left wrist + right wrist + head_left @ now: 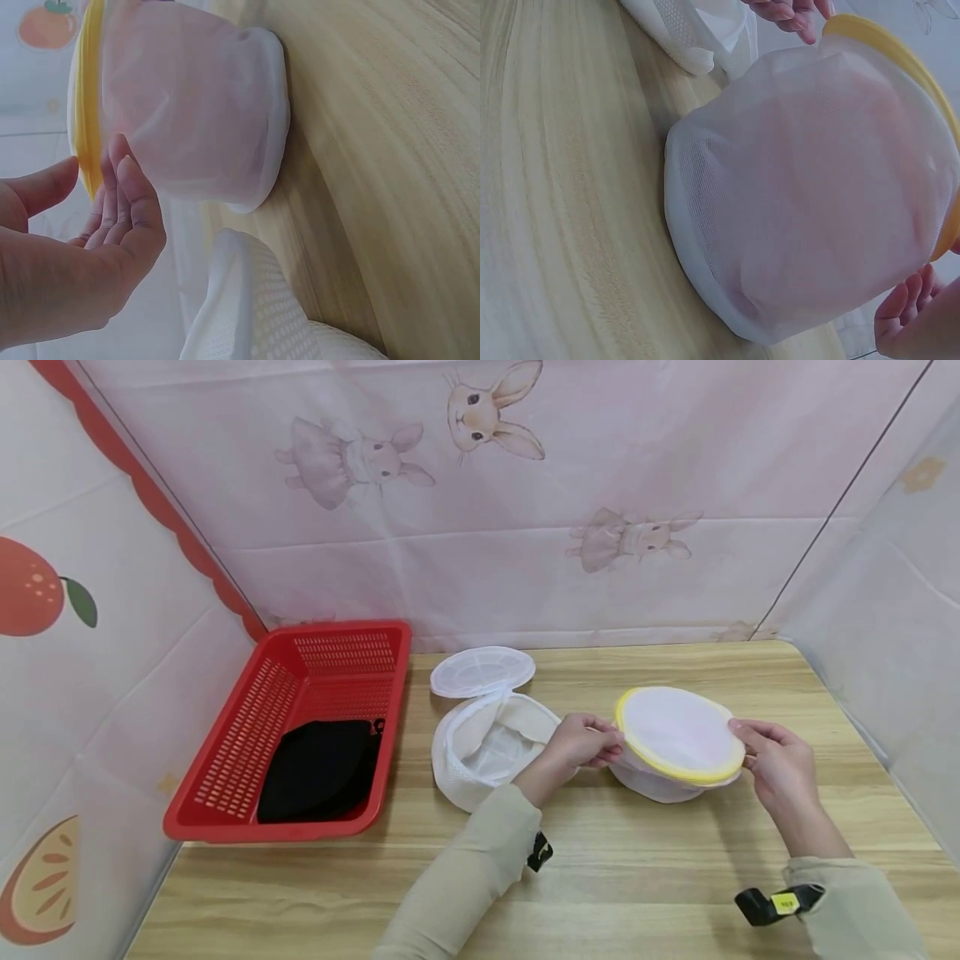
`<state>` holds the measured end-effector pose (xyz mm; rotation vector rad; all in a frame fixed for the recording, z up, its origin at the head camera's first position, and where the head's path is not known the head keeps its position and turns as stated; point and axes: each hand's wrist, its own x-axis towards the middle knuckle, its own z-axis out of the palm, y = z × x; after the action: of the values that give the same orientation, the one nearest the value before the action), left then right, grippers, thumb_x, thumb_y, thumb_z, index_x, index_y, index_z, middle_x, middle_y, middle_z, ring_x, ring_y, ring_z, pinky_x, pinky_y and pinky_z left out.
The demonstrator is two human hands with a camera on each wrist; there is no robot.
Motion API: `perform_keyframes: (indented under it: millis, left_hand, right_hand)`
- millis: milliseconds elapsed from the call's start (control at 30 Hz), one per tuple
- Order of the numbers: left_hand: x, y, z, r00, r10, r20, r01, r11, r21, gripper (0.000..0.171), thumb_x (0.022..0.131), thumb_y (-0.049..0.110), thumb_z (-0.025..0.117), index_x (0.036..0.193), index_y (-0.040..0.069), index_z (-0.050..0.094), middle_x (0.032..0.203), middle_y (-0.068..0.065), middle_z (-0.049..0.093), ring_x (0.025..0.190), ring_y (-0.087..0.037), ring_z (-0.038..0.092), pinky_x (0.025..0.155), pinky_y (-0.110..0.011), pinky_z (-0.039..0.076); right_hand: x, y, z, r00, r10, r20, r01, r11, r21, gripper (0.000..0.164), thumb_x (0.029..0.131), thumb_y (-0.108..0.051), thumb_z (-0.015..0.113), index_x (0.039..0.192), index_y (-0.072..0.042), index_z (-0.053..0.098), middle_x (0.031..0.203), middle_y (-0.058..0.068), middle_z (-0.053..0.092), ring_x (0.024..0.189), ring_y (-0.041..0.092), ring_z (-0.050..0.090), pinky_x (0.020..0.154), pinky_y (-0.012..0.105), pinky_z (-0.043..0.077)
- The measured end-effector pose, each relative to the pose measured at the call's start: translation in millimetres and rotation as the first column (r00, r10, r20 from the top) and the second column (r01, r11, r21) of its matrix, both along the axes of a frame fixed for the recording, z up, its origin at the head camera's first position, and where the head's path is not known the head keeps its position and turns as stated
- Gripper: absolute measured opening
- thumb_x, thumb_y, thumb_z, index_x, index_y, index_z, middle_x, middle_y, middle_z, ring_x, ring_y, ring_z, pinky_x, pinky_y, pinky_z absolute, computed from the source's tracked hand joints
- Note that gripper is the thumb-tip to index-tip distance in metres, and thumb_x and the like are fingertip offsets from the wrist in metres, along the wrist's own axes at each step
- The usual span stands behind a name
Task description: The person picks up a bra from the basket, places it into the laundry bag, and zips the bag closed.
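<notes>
Pinching the mesh bag (678, 727), right of centre in frame, by opposite edges of its yellow rim (692, 774) with left hand (576, 747) and right hand (782, 766), likely to keep soft walls upright.

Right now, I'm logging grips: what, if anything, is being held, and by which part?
The white mesh bag, by its yellow rim; left hand and right hand hold opposite sides.

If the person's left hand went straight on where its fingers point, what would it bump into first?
The yellow rim of the white mesh bag, most likely: the left hand is right at it, seemingly pinching its edge.
</notes>
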<state>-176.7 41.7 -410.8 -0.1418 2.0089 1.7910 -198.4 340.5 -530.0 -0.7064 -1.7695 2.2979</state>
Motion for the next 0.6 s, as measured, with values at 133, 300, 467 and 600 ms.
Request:
perform_keyframes:
  millis: [133,300,467,600]
  left_hand:
    - [-0.2,-1,1.8,1.000,-0.002,0.006,0.002,1.000,0.012,0.005,0.084,0.003,0.062,0.088,0.002,0.059,0.070,-0.010,0.065,0.058,-0.014,0.060,0.059,-0.026,0.053]
    - [-1.1,-1,2.5,1.000,0.000,0.007,0.000,1.000,0.024,0.006,0.084,0.004,0.062,0.088,0.002,0.058,0.070,-0.010,0.065,0.060,-0.015,0.062,0.064,-0.030,0.054]
    - [-0.1,3,5.1,1.000,0.012,-0.004,-0.012,1.000,0.008,0.008,0.083,0.007,0.066,0.084,0.003,0.059,0.069,-0.009,0.065,0.057,-0.012,0.059,0.071,-0.036,0.054]
    - [-0.5,7,4.7,1.000,0.020,-0.013,-0.020,0.999,-0.041,0.009,0.082,0.006,0.067,0.081,0.004,0.059,0.067,-0.008,0.065,0.057,-0.012,0.061,0.074,-0.038,0.053]
  right_hand:
    - [-1.8,5,-0.9,1.000,-0.004,0.003,0.004,1.000,0.016,0.041,0.064,-0.024,0.084,0.098,-0.009,0.066,0.089,-0.001,0.062,0.066,0.008,0.057,0.053,0.021,0.051]
    - [0.2,9,3.3,1.000,0.012,0.007,-0.012,0.999,0.040,0.033,0.068,-0.023,0.081,0.095,-0.011,0.068,0.083,-0.002,0.063,0.062,0.010,0.057,0.052,0.023,0.052]
    - [6.4,7,7.7,0.996,0.088,0.001,-0.088,0.995,0.043,0.029,0.070,-0.020,0.080,0.095,-0.011,0.068,0.085,-0.002,0.064,0.065,0.010,0.059,0.057,0.023,0.053]
    - [13.3,0,16.1,0.991,0.135,0.009,-0.135,0.987,0.083,0.024,0.073,-0.017,0.078,0.094,-0.013,0.068,0.088,-0.003,0.064,0.073,0.009,0.061,0.063,0.023,0.053]
